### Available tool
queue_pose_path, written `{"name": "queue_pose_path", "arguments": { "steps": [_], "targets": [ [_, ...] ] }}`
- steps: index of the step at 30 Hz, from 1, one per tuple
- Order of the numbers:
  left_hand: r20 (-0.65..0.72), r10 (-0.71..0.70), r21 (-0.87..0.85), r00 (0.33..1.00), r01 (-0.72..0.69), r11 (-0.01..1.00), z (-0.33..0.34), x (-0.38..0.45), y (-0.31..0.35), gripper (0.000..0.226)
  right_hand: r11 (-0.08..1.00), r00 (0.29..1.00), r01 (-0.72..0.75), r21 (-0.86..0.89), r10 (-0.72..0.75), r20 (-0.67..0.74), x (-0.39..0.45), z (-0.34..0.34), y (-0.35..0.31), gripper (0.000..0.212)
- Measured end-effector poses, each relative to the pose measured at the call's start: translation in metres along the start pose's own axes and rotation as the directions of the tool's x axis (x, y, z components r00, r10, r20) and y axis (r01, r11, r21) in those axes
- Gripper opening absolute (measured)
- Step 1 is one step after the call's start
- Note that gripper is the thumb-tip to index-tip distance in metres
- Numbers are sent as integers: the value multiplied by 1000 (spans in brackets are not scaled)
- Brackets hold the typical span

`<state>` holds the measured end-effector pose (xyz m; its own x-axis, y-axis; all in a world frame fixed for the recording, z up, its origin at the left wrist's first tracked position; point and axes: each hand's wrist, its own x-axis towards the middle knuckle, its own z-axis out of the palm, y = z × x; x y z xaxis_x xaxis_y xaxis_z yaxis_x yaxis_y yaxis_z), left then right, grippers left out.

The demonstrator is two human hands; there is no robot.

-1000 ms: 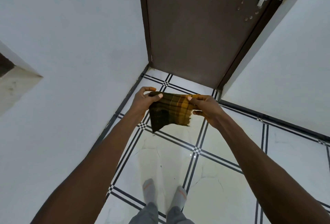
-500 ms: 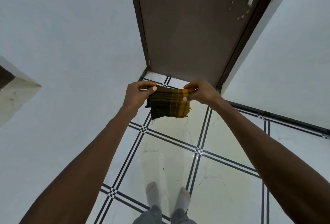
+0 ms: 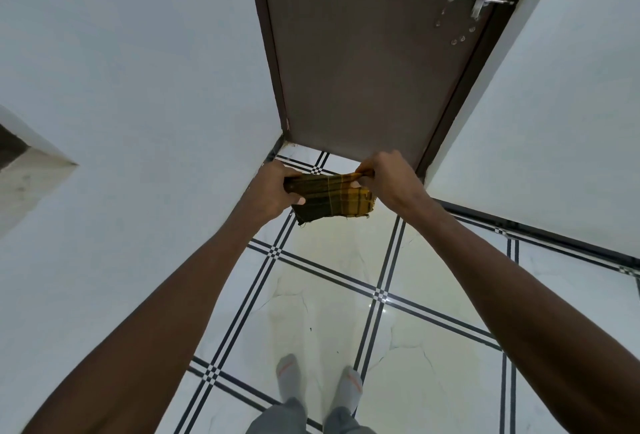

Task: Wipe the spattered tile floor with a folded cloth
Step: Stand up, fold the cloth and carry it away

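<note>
Below the brown door [image 3: 363, 63], white tile floor [image 3: 332, 281] crossed by black double lines, with small dark specks on the tile nearest the feet. One door, shut in its dark frame, with one metal latch [image 3: 479, 2] high on its right side. Pale walls either side of the door, two in count, meeting the floor at a dark skirting.

Out from the bottom corners toward the door's foot, two bare forearms, both stretched nearly straight and converging. Left hand [image 3: 273, 191] just below and left of the door's lower left corner, knuckles up, fingers curled over the cloth's left end with the thumb pressed beneath it. Right hand [image 3: 388, 177] just below the door's bottom edge, back of the hand to the camera, fingertips pinching the cloth's upper right corner, bunched into a small twist there.

Between the two hands, one folded cloth [image 3: 332, 199], checked in yellow and dark green, held up in the air in front of the door's threshold and well clear of the floor. Top edge pulled taut from hand to hand; lower edge hanging loose and frayed, a thread dangling at the lower left corner.

Farthest from the door, at the bottom edge, two feet in grey socks [image 3: 289, 376] with orange marks, flat on the tile, side by side, grey trouser legs above them.
</note>
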<state>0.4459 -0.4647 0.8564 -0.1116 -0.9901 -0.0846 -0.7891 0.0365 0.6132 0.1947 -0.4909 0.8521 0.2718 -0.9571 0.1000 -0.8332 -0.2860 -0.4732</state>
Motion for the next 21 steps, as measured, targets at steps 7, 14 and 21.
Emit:
{"name": "queue_pose_path", "arguments": {
  "steps": [7,14,21],
  "targets": [
    [16,15,85,1000,-16,996,7,2,-2,25,998,997,42,-54,-38,73,-8,5,9,20],
    [-32,-35,-370,999,20,929,-18,-16,9,19,731,955,-265,628,111,273,-22,-22,16,25],
    [-13,17,-532,1000,-22,846,-12,-16,14,38,471,927,-369,801,125,353,-25,-11,2,30]
  ]
}}
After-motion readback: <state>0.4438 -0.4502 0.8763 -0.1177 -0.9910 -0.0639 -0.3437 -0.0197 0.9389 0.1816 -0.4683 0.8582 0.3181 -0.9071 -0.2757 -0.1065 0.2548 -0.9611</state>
